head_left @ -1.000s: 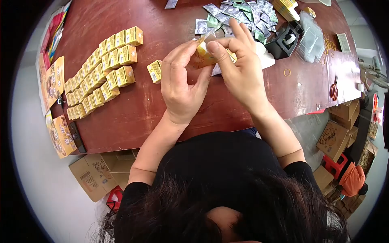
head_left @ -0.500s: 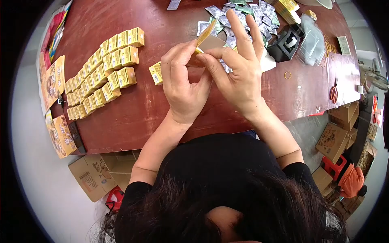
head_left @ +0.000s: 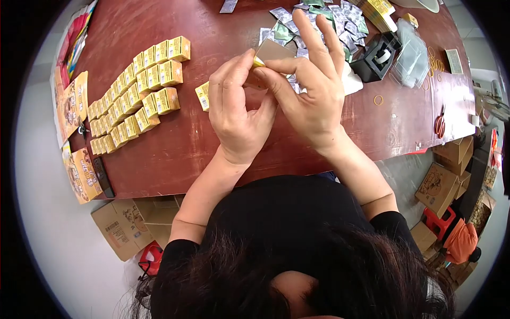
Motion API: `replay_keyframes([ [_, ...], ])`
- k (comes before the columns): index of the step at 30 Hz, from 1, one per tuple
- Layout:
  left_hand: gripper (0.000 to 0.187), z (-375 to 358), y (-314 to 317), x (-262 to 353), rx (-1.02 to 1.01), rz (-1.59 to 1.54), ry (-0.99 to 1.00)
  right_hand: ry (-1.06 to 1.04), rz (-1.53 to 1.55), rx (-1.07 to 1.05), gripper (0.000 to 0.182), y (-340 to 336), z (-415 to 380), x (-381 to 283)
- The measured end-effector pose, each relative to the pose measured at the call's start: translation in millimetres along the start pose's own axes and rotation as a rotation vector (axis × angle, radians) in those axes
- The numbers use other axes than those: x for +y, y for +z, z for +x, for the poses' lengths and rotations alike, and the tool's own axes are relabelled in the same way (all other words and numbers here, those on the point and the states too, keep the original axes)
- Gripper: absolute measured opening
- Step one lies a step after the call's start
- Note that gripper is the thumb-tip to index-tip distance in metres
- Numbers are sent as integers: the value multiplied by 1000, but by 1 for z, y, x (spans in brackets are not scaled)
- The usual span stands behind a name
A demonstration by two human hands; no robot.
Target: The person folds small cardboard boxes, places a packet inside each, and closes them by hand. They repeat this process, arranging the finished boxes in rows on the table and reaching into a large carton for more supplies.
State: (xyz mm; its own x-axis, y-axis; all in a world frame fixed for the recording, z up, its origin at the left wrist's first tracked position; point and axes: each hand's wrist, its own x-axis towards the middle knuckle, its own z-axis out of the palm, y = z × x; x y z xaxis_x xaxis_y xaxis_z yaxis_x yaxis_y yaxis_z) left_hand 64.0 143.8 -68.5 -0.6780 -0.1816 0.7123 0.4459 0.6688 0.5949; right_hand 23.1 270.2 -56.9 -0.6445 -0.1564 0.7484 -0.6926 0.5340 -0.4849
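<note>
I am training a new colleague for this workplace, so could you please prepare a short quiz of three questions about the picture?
1. What are the left hand and the right hand handling together?
2. True or false: the scissors lie on the same side of the hands as the rows of yellow boxes.
3. Fill in: the black tape dispenser stands between the pile of sachets and the see-through ____.

Key:
1. A small carton, partly hidden by the fingers.
2. False: scissors right, boxes left.
3. Plastic packaging.
</note>
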Motion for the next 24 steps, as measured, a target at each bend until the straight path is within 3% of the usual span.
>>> replay_keyframes([
  [5, 57, 3, 2, -2, 4, 27, 109, -15, -77, -74, 13, -7, 0, 1],
  [13, 59, 4, 0, -1, -1, 53, 102, -1, -217, -28, 10, -8, 1, -14],
  [17, 60, 3, -2, 1, -16, 7, 88, 3, -79, -92, 6, -13, 2, -9],
  [20, 59, 3, -7, 2, -46, 36, 88, -5, -96, -160, 14, -18, 7, -9],
  [21, 59, 3, -11, 5, -44, 38, 87, -40, 51, -87, 26, -17, 10, -5],
  [22, 56, 1, -16, 10, -50, -212, -135, -75, 198, -13, 38, -19, 12, -2],
  [23, 54, 2, -20, 12, -52, -461, -356, -85, 215, -87, 61, -29, 14, 4],
  [24, 48, 5, -23, 7, -104, -605, -331, 19, 372, -175, 67, -32, 11, 14],
])
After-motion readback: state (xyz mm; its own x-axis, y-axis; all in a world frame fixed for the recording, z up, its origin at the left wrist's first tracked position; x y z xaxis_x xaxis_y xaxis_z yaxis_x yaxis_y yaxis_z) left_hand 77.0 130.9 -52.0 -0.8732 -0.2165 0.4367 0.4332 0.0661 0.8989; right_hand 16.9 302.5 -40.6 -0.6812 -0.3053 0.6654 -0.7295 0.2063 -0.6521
